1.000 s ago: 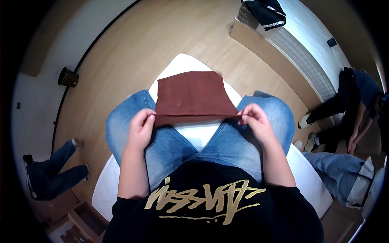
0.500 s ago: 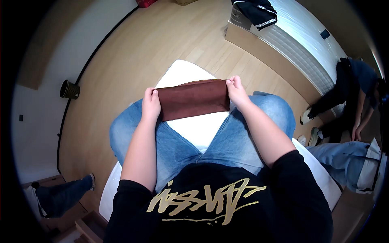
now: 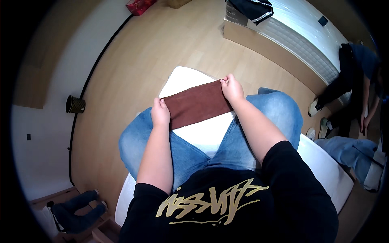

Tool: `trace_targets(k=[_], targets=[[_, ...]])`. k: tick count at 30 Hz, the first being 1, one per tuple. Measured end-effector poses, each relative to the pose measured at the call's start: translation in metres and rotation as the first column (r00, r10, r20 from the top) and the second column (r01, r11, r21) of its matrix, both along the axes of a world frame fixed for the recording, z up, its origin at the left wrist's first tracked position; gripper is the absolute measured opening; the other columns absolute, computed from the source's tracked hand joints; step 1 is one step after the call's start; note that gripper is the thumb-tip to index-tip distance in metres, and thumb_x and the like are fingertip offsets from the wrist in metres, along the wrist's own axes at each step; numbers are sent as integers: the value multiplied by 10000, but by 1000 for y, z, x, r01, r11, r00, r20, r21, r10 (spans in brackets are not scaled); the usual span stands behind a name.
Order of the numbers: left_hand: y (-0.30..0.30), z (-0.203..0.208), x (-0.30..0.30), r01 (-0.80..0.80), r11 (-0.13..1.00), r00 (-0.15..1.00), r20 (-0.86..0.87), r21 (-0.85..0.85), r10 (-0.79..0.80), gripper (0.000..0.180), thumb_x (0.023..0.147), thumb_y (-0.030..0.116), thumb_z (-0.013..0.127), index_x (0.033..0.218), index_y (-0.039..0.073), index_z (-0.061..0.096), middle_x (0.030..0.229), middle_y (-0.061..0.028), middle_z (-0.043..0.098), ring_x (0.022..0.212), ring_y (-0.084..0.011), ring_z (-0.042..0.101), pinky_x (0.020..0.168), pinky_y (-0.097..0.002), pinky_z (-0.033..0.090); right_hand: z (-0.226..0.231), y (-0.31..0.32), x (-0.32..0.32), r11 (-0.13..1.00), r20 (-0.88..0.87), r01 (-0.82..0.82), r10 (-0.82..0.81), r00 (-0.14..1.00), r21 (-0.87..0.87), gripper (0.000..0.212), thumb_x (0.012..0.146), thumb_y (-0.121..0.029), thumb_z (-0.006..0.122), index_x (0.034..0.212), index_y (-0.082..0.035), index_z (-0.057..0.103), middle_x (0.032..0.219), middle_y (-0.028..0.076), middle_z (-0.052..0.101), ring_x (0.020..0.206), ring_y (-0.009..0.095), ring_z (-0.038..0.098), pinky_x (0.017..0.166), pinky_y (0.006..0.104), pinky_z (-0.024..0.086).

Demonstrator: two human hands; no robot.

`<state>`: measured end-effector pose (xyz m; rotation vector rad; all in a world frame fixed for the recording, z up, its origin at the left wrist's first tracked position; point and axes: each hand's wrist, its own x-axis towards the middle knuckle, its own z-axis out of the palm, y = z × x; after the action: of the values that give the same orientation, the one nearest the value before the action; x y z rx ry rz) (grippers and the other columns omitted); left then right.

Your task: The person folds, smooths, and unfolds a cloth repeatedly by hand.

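Can't see fingertips tucked behind brown cloth (image 3: 198, 104), pinched at far corners by left hand (image 3: 161, 114) and right hand (image 3: 233, 90), over white pad (image 3: 181, 80) between knees (image 3: 280, 106). Slants more in view than half a second ago, right end farther forward. Note wood floor (image 3: 162, 48) stretching past pad's far corner.

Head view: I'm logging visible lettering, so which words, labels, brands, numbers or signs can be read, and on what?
Black short-sleeved T-shirt: large gold brush-style lettering, wording not copied here.
Red package by the wall: pale mark, too small to read.
Grey panel at the plastic-wrapped white mattress's end: faint marks, too blurred to read.
Brown rectangular fabric piece held in the left hand and right hand: no lettering visible.
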<state>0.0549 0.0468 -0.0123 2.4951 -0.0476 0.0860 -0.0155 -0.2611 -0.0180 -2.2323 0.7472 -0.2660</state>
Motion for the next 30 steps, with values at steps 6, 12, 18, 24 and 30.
trace_targets(k=[6,12,18,24,30], targets=[[-3,4,1,-2,989,999,-41,147,8,257,1036,274,523,1090,31,588,963,-277,692,908,-489,653,767,-541,522,13,4,-5,994,-143,-33,17,990,-105,227,986,-303,608,1061,-91,573,888,181,705,842,398,680,730,500,527],[-29,34,-28,82,929,926,318,362,-205,335,966,267,616,1188,16,603,1289,-230,585,1186,-417,572,967,-543,461,19,21,-17,882,53,-146,189,981,-448,240,901,-226,647,1061,-49,615,1155,168,616,1124,383,603,858,486,499],[-69,2,-80,506,710,807,22,490,-590,672,959,356,571,1554,100,396,1655,-185,260,1530,-432,200,1217,-627,160,-1,80,-42,682,-25,-485,566,824,-547,614,977,-326,553,1507,-38,437,1600,173,382,1511,325,312,1245,461,224],[-62,13,-77,505,685,844,-132,526,-520,713,992,500,527,1621,274,282,1709,-108,137,1562,-400,110,1214,-667,98,13,69,-43,702,-208,-542,508,836,-462,623,1027,-497,452,1603,-297,324,1695,132,189,1569,330,140,1262,522,104],[-49,33,-69,495,702,868,-324,512,-376,685,1029,557,417,1638,354,178,1725,-99,37,1578,-381,23,1212,-673,40,16,62,-48,721,-264,-532,462,847,-444,650,1011,-546,466,1603,-323,318,1696,145,175,1571,338,132,1266,511,107]])
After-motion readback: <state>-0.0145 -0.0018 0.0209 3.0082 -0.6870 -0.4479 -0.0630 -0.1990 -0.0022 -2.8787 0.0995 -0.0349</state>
